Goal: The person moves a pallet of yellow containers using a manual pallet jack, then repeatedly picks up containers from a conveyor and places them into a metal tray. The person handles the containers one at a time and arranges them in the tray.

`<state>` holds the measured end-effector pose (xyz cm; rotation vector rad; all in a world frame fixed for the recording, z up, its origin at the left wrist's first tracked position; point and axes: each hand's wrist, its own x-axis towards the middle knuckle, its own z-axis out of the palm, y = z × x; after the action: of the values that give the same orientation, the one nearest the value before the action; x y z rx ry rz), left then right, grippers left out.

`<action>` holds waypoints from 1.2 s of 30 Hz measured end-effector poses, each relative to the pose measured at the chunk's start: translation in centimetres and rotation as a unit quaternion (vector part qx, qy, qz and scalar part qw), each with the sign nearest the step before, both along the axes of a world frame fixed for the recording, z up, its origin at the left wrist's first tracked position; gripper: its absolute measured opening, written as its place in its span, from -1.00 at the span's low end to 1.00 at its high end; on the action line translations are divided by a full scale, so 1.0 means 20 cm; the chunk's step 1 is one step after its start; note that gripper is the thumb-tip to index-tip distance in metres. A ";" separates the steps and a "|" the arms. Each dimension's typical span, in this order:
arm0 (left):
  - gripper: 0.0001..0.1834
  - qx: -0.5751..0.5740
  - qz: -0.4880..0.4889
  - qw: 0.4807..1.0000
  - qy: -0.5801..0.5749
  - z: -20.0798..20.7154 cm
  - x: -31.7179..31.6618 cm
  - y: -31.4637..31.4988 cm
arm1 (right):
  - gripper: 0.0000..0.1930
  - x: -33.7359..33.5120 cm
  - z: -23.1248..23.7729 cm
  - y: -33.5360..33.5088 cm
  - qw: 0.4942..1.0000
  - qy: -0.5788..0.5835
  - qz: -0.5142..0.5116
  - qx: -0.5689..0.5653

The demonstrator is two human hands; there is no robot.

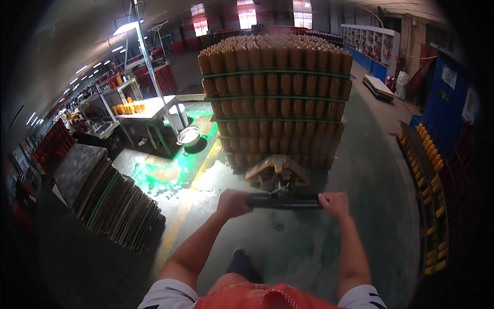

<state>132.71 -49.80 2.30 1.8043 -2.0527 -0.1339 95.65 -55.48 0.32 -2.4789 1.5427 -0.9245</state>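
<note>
Your left hand [234, 204] and right hand [335, 204] are wrapped around opposite ends of the black handle [285, 202]. The bottle stack [278, 110] at twelve o'clock looks heavy and tippy; hold both ends evenly.

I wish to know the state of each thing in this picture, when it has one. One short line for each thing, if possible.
Black handlebar, held at both ends
Left grip, closed around the handlebar's left end
Right grip, closed around the handlebar's right end
Brown bottles, upright, stacked in layers
Hanging lamp, lit
Boards, piled together
</note>
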 end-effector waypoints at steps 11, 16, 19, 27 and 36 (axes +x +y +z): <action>-0.77 0.025 -0.061 0.997 0.042 0.02 -0.30 0.72 | -0.66 -0.38 0.13 0.62 0.997 0.015 0.075 0.025; -0.62 -0.093 -0.113 0.972 0.185 0.14 -0.28 0.83 | -0.71 -0.38 0.34 0.73 0.995 -0.030 0.097 0.020; -0.55 -0.150 -0.062 0.953 0.254 0.14 -0.20 0.80 | -0.81 -0.39 0.43 0.69 0.990 -0.080 0.111 -0.028; -0.78 -0.273 -0.019 0.884 0.379 0.03 -0.06 0.23 | -0.51 -0.45 0.51 0.39 0.967 -0.237 0.058 -0.074; -0.77 -0.270 0.059 0.878 0.391 0.51 -0.38 -0.10 | -0.71 -0.47 0.71 -0.21 0.926 -0.299 -0.031 -0.229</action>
<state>125.11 -51.81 12.41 1.2252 -1.2338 -0.1918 86.19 -59.75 14.45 -2.0585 1.2943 -2.0122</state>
